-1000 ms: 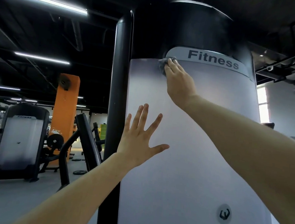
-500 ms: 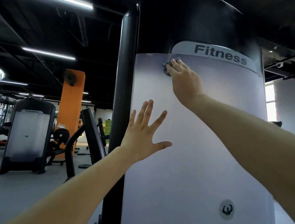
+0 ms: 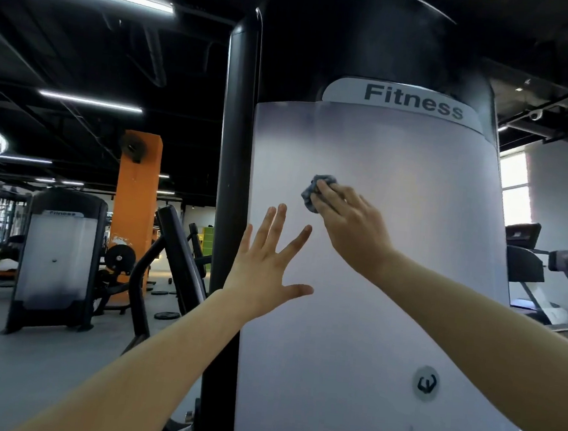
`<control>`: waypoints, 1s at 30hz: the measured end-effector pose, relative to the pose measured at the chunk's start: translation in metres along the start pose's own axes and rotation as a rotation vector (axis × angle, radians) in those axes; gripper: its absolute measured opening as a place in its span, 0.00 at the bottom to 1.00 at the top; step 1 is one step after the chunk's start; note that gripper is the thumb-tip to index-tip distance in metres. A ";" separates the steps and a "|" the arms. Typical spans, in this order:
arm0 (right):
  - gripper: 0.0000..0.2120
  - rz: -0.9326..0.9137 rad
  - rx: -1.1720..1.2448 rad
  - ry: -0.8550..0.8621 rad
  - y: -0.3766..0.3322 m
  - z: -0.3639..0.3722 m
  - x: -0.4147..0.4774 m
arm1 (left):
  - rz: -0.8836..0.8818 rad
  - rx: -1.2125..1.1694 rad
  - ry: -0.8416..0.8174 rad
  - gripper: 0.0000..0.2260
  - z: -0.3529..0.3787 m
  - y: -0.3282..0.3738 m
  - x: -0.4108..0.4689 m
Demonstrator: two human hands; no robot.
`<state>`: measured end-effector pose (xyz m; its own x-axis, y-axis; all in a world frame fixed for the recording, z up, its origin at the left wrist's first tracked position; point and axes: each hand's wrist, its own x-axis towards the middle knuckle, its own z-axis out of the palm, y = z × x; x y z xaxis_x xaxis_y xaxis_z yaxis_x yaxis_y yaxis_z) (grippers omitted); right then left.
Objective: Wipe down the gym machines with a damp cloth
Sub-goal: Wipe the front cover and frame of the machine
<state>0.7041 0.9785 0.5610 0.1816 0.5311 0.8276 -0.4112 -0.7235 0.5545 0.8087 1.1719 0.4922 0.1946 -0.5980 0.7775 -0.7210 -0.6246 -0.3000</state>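
Cloth (image 3: pixel 312 193) gripped by right hand (image 3: pixel 351 230) presses white machine panel (image 3: pixel 387 310), left hand (image 3: pixel 263 275) spread wide just below.

Arms outstretched, left hand (image 3: pixel 264 268) splayed wide, right hand (image 3: pixel 349 222) higher, fingers curled

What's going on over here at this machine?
A person is wiping down a gym machine. The right hand holds a bunched grey cloth against the white panel, partway below the Fitness label. The left hand is spread open by the panel's left edge, holding nothing.
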 end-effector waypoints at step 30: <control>0.19 0.163 0.171 -0.011 -0.063 -0.054 -0.065 | -0.089 -0.095 -0.050 0.52 0.042 0.032 -0.085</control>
<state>0.6699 1.0139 0.4677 0.1352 0.3967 0.9079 -0.2784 -0.8642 0.4190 0.7968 1.1815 0.3933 0.2919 -0.5685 0.7692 -0.7587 -0.6273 -0.1757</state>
